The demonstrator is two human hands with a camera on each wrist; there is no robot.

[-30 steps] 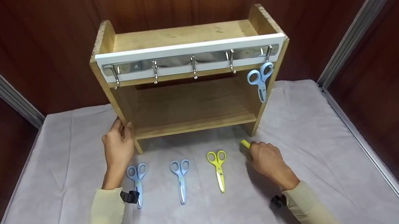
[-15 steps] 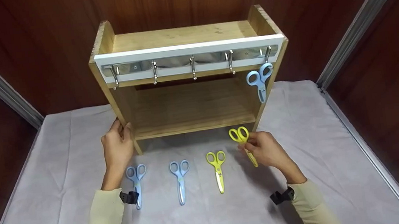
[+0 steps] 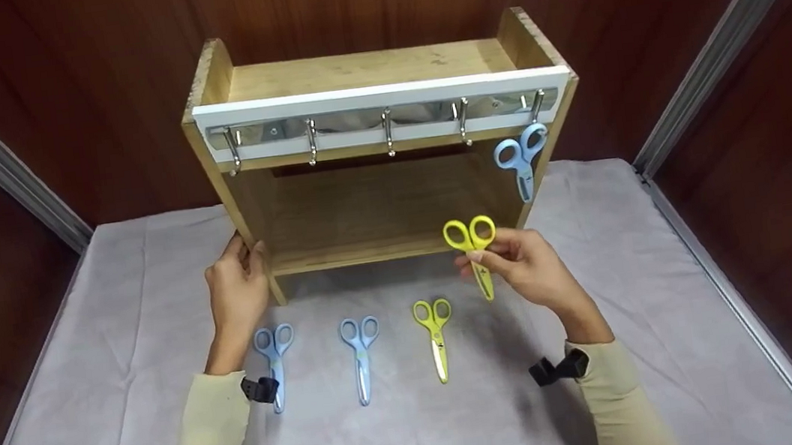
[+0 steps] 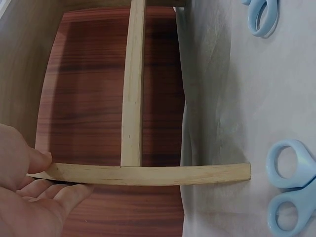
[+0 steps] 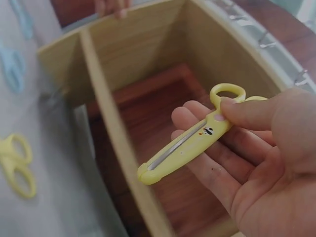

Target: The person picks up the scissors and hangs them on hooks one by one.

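Note:
Between thumb and fingers, my right hand (image 3: 534,270) pinches yellow scissors (image 5: 190,148) near the pivot, handle loops up and blade end down, in front of the shelf's lower right. My left hand (image 3: 237,291) grips the left side panel of the wooden shelf (image 4: 197,175), thumb inside and fingers outside. Blue scissors (image 3: 523,164) hang by a loop from the far-right hook of the metal hook rail (image 3: 346,123). On the cloth lie other yellow scissors (image 3: 437,338), middle blue scissors (image 3: 361,359) and left blue scissors (image 3: 275,358), partly behind the left wrist's black strap.
A grey-white cloth (image 3: 408,440) covers the table. Dark reddish wooden panels (image 3: 354,1) stand behind and at both sides, with metal strips (image 3: 719,24) along the corners. The shelf has an upper tray and a lower board (image 3: 384,250).
My right hand has lifted the yellow scissors from the cloth, turned them loops up and raised them towards the hooks. The left hand stays on the side panel.

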